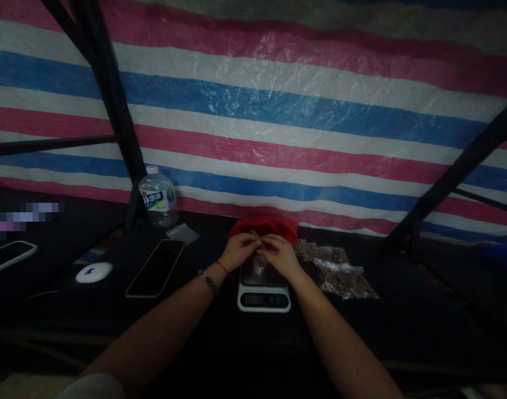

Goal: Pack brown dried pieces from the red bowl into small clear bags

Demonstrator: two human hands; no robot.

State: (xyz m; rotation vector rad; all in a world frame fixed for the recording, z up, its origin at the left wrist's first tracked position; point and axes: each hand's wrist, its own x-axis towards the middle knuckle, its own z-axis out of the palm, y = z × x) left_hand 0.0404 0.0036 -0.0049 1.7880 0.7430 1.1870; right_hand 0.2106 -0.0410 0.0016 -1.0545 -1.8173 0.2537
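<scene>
While above the scale (264,300), clear plastic (257,237) between left hand (237,250) and right hand (281,255).

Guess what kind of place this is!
It might be a makeshift stall or tent with a work table. The striped plastic sheet hangs like a wall behind dark metal poles, and a small scale sits near bags of brown bits.

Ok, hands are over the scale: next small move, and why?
I'd probably raise the left hand and right hand slightly, with the clear film pinched between them. They're low over the scale, close by the cup on its pan; a brush could disturb either. I can't tell if they touch.
</scene>
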